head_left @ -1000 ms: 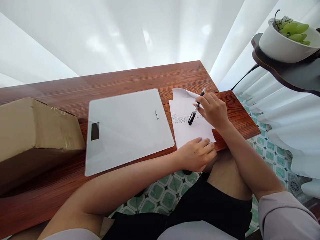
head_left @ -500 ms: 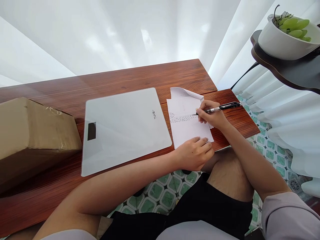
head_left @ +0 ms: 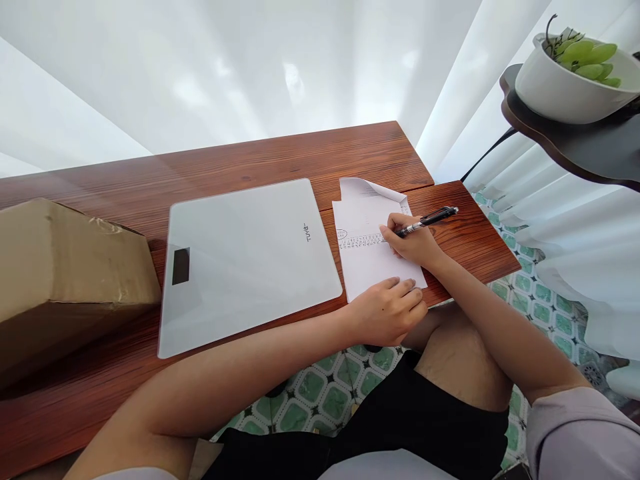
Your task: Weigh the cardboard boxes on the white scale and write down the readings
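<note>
In my right hand [head_left: 411,241] is a black pen [head_left: 425,221], held in a writing grip with its point down at the paper. The white sheets of paper [head_left: 375,270] lie stacked at the right part of the table, the top one carrying small handwritten rows and an oval mark. The far edge of the sheets curls up. My left hand [head_left: 387,310] rests palm down on the near edge of the paper, fingers loosely extended over it, with no object seen in it. Beside the paper on the left lies a flat white scale [head_left: 250,260] with a dark display.
A cardboard box [head_left: 75,267] stands on the wooden table [head_left: 280,157] at the left. At the upper right, a white bowl [head_left: 570,90] of green grapes [head_left: 585,53] sits on a dark, wavy-edged stand [head_left: 560,150]. White curtains hang behind the table.
My right hand has shifted left and slightly nearer across the paper with the pen, which is now angled more steeply. My left hand stays on the near edge of the paper.
</note>
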Action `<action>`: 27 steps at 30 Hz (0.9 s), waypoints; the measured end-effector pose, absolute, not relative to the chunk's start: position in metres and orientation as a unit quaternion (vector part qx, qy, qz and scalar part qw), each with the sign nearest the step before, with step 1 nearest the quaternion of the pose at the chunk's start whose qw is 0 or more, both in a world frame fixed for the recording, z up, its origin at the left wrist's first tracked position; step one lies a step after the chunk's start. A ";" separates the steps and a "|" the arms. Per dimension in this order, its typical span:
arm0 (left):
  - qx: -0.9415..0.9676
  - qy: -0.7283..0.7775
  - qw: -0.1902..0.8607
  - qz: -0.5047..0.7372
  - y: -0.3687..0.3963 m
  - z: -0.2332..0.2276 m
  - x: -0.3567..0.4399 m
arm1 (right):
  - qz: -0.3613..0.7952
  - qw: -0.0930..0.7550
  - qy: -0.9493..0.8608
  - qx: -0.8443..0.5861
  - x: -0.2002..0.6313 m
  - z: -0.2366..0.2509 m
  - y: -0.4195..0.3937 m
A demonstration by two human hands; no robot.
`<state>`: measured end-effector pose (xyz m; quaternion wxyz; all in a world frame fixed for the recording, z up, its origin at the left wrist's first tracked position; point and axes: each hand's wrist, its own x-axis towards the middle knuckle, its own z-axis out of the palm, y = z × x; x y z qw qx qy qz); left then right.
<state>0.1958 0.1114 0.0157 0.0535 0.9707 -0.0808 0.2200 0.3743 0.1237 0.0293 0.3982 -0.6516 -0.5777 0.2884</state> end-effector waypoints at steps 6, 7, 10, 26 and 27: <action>0.974 -0.081 0.043 0.208 0.111 0.017 0.194 | 0.287 0.396 -0.583 -0.649 0.374 0.026 0.126; 0.974 -0.080 0.043 0.205 0.111 0.017 0.194 | 0.283 0.393 -0.586 -0.650 0.374 0.026 0.126; 0.975 -0.077 0.049 0.201 0.111 0.018 0.195 | 0.274 0.385 -0.593 -0.652 0.375 0.026 0.127; 0.973 -0.077 0.049 0.214 0.111 0.019 0.194 | 0.269 0.385 -0.577 -0.668 0.373 0.029 0.127; 0.973 -0.077 0.049 0.211 0.111 0.019 0.194 | 0.266 0.386 -0.577 -0.669 0.373 0.029 0.127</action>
